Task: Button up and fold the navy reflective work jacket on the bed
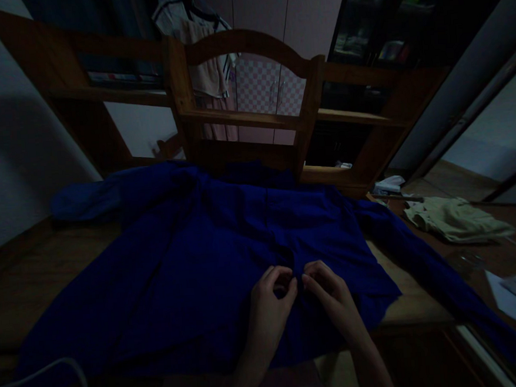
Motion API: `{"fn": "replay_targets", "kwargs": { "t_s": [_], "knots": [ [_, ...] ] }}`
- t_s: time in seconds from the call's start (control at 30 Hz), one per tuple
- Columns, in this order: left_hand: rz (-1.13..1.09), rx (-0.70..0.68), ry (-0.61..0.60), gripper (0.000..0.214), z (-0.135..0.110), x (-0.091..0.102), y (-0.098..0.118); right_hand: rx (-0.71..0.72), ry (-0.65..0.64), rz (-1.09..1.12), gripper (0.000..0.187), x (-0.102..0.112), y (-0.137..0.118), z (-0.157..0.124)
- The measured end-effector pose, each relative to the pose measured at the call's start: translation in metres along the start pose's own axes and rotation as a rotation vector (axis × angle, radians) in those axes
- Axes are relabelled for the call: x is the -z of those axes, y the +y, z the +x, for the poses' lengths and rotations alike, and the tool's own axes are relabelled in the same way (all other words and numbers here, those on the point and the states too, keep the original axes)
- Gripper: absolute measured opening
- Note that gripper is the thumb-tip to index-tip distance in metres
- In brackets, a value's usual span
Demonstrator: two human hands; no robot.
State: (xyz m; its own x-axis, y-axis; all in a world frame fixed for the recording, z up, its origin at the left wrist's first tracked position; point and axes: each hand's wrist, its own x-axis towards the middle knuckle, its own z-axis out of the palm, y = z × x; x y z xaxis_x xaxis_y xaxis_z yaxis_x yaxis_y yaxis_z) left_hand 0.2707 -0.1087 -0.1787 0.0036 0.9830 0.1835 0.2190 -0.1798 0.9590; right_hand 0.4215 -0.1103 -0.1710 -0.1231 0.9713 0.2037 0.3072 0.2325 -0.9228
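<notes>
"Dim room, wooden desk (37, 262) before us, wooden shelf frame (247, 38) along its far side. What do we find on the surface?"

"We find a blue garment (226, 237) spread over most of the desk, its front seam running from the shelf toward the wearer of the camera. We judge it is laid flat so that both hands can reach the seam. One sleeve runs off to the right, past the desk's edge."

"State of the hands?"

"Left hand (272, 298): fingers curled into a ring, thumb nearly meeting the fingertips, a little cloth pinched at the seam. Right hand (331, 291): just beside it, more pointed, thumb and forefinger closed on the cloth. We take the close pairing as a way of keeping the fold steady between them. (Whether a button sits there, we cannot tell; the light is poor.)"

"Containers?"

"Flat items (121, 79) lie in the frame's upper left compartment; we cannot confirm that they are books. Its lower right compartment holds a small white item (344, 165). Behind, on the right, a dark cabinet (360, 9) has things on its shelves, too murky to name."

"Anything placed aside?"

"We note a pale folded cloth (458, 218) on the right, well apart from the hands, presumably there to leave the garment room. Nearer, a white sheet (515, 305) bears something we cannot identify."
</notes>
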Motion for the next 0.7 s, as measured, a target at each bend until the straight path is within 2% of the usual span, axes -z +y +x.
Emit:
{"fn": "replay_targets", "kwargs": {
  "t_s": [0.3, 0.43, 0.5, 0.6, 0.7],
  "knots": [
    [0.017, -0.021, -0.014, 0.003, -0.001, 0.003, 0.004, 0.06, 0.018, -0.006, 0.017, 0.001, -0.005, -0.002],
    [-0.028, -0.011, 0.065, 0.007, -0.007, 0.003, 0.011, 0.083, 0.073, -0.087, 0.018, -0.006, -0.009, -0.003],
    [-0.038, -0.009, 0.141, 0.011, -0.013, 0.011, 0.017, 0.095, 0.134, -0.173, 0.014, -0.006, -0.011, -0.004],
    [0.121, -0.081, 0.228, 0.016, -0.024, 0.043, 0.019, 0.146, 0.175, -0.349, 0.011, 0.014, -0.012, -0.012],
    [0.512, -0.258, 0.224, 0.033, -0.034, 0.104, 0.003, 0.198, 0.156, -0.598, 0.037, 0.06, -0.001, -0.029]
  ]
}}
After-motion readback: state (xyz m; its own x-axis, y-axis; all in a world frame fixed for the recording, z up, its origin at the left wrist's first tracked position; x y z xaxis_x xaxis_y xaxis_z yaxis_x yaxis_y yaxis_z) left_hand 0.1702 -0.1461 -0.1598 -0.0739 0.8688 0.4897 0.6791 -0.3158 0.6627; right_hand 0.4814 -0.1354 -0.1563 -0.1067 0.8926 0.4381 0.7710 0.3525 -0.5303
